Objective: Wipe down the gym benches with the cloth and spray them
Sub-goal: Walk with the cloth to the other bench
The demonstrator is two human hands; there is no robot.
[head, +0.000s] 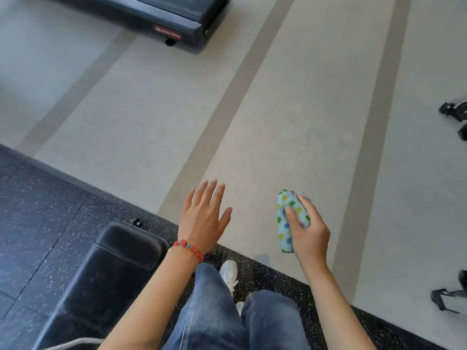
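The right hand (pixel 307 231) carries the cloth (pixel 290 219), a pale blue one printed with coloured spots, folded into a thick wad; its grip is curled round the wad, fingers lying across the upper face and the thumb side tucked underneath, so the cloth stands out ahead of the knuckles. It hangs in the air above the pale floor (pixel 290 109), just past the edge of the dark speckled rubber mat (pixel 50 198). The left hand (pixel 203 218) is held out beside it, well apart from the cloth, palm down, its grip spread with the fingers straight and slightly fanned and holding nothing; a red bracelet (pixel 189 248) with a few blue beads circles the wrist. Below and to the left of that hand is the gym bench (pixel 118 261), a black padded worktop with a rounded end and a seam across the pad, standing on the rubber mat; the left forearm crosses above its near corner, and whether it touches the pad cannot be told. The person's legs in blue jeans (pixel 219 317) fill the lower middle, with a white shoe (pixel 228 272) set on the mat close to the border with the pale floor. Broad darker stripes run along that floor toward the far side, where the low end of a black machine (pixel 161 18) with a red label sits. Dark metal parts of other equipment (pixel 454 114) poke in at the right edge, too cut off to identify. No container shows in view.
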